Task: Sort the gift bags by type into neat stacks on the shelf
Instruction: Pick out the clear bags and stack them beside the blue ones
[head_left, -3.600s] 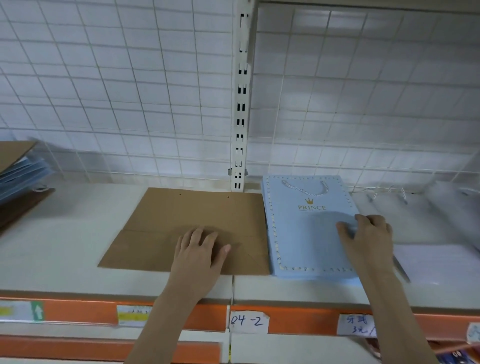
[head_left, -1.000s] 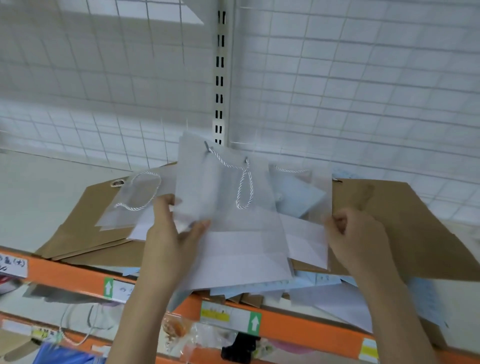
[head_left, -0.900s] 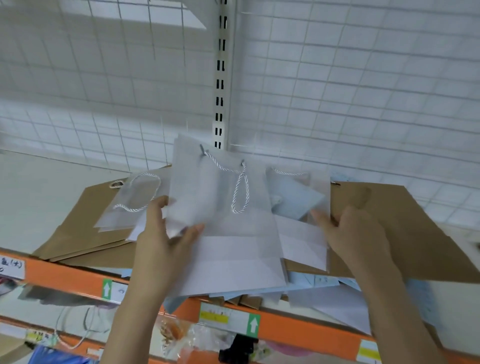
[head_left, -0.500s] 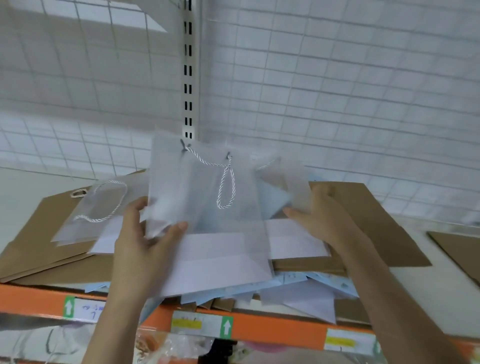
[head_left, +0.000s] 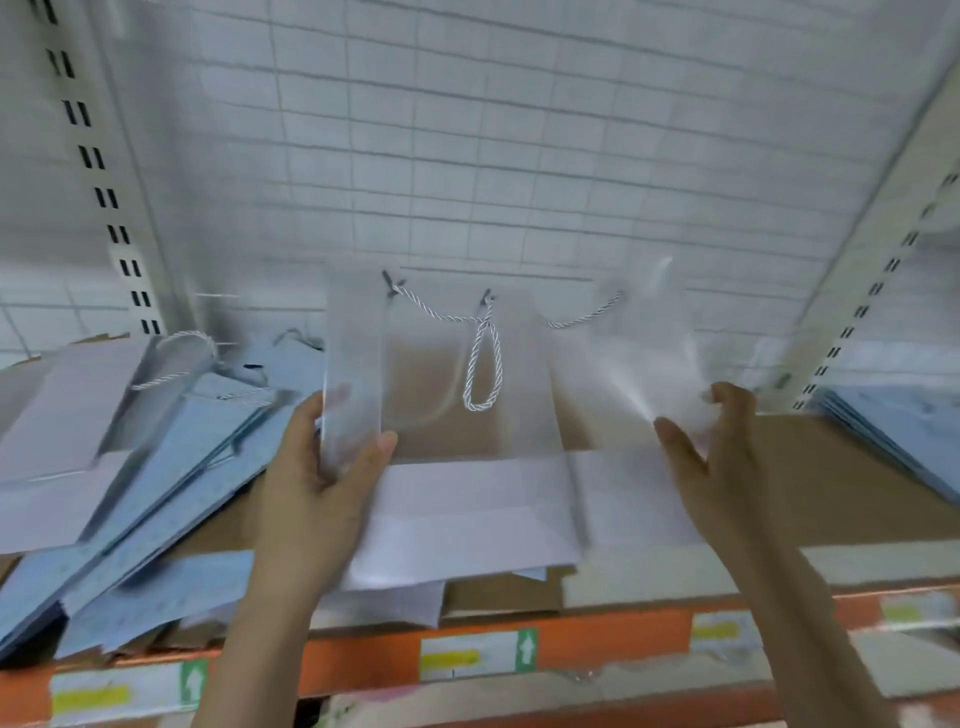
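A frosted clear gift bag (head_left: 441, 431) with a white twisted rope handle is lifted above the shelf, tilted up toward me. My left hand (head_left: 322, 493) grips its left edge, thumb on the front. My right hand (head_left: 719, 452) pinches a second frosted clear bag (head_left: 639, 358) at its right side; that bag is blurred. Brown paper bags (head_left: 810, 478) lie flat under both. A messy heap of light blue and white gift bags (head_left: 156, 467) slopes down at the left.
An orange shelf front edge (head_left: 613, 639) with yellow and green labels runs below my hands. A white wire grid (head_left: 493, 156) backs the shelf, with slotted uprights left and right. A flat stack of light blue bags (head_left: 904, 421) lies at the far right.
My view has swung right along the shelf. Both hands have lifted the clear bags off the heap and carried them right; the blue heap now lies at my left.
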